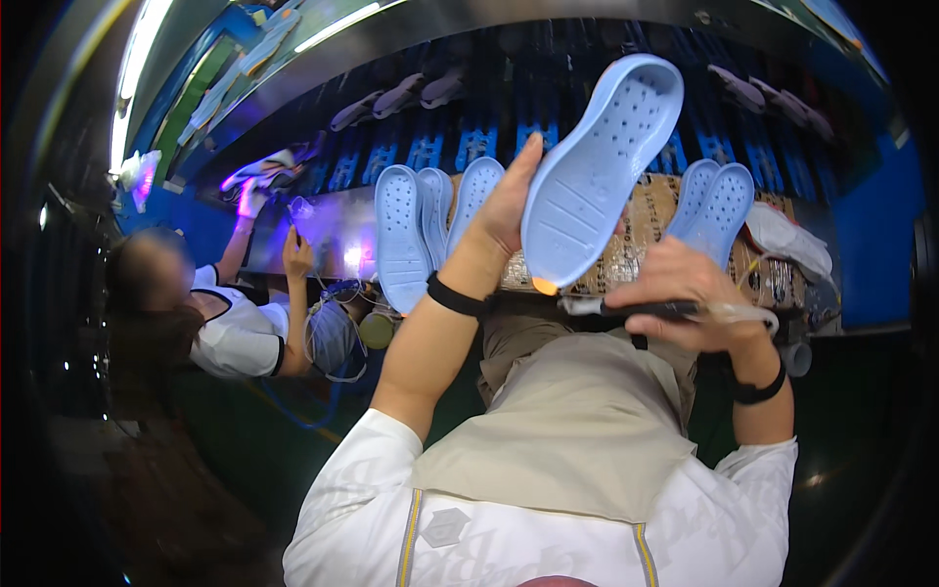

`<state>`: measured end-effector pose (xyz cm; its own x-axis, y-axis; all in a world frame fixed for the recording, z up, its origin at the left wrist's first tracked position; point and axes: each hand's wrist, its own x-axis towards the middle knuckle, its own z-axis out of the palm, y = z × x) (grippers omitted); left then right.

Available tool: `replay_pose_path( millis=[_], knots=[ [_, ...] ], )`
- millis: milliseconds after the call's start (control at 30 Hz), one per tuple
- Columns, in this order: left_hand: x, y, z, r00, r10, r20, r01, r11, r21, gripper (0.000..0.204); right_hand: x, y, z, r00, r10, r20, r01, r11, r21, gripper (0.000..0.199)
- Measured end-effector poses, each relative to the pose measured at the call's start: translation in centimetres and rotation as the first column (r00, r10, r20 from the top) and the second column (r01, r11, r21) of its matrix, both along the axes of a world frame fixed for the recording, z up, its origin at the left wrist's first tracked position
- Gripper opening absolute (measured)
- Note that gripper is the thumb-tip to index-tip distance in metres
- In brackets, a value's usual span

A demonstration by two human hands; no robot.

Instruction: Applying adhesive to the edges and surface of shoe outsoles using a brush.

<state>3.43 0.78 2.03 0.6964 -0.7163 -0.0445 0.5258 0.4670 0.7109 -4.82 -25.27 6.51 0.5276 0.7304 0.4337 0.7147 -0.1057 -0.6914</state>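
My left hand (pixel 509 201) grips a light blue shoe sole (pixel 602 181) by its left side and holds it up, tilted. The sole's inner face shows rows of small holes and a few straight grooves, and its lower end carries an orange patch (pixel 545 286). Just below that end, my right hand (pixel 696 286) is closed round a slim black-handled tool (pixel 650 310) with a pale tip and a clear tube at its back. I see a small gap between tip and sole. Whether the tip is a brush, I cannot tell.
More blue soles (pixel 399 230) stand on the left of the bench, and a pair (pixel 726 207) leans at right on a taped brown surface (pixel 641 230). Behind runs a rack with blue holders (pixel 425 147). At left, a co-worker (pixel 240 323) works under purple light. A white bundle (pixel 790 245) lies right.
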Motion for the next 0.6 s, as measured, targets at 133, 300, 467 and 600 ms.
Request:
replay_pose_path(
  millis=[133,300,467,600],
  knots=[
    [-0.7,0.1,-4.8,0.997,0.075,0.014,-0.073,0.995,-0.064,0.089,-1.7,-0.1,-0.1,0.989,-0.104,-0.109,0.123,0.974,0.188,0.035],
    [-0.8,-2.9,-10.9,0.977,0.144,-0.155,-0.141,0.990,0.028,0.063,-3.5,-0.2,-1.5,0.975,-0.119,-0.189,0.172,0.940,0.294,0.037],
    [-0.9,-5.6,-12.2,0.927,0.233,0.295,-0.368,0.726,0.581,0.051,-4.8,0.7,-1.9,0.969,-0.110,-0.222,0.173,0.943,0.285,0.038],
    [-3.8,-4.8,-11.4,0.524,-0.103,0.846,-0.796,0.295,0.529,0.044,-4.7,0.9,-2.2,0.959,-0.107,-0.262,0.180,0.945,0.273,0.037]
  ],
)
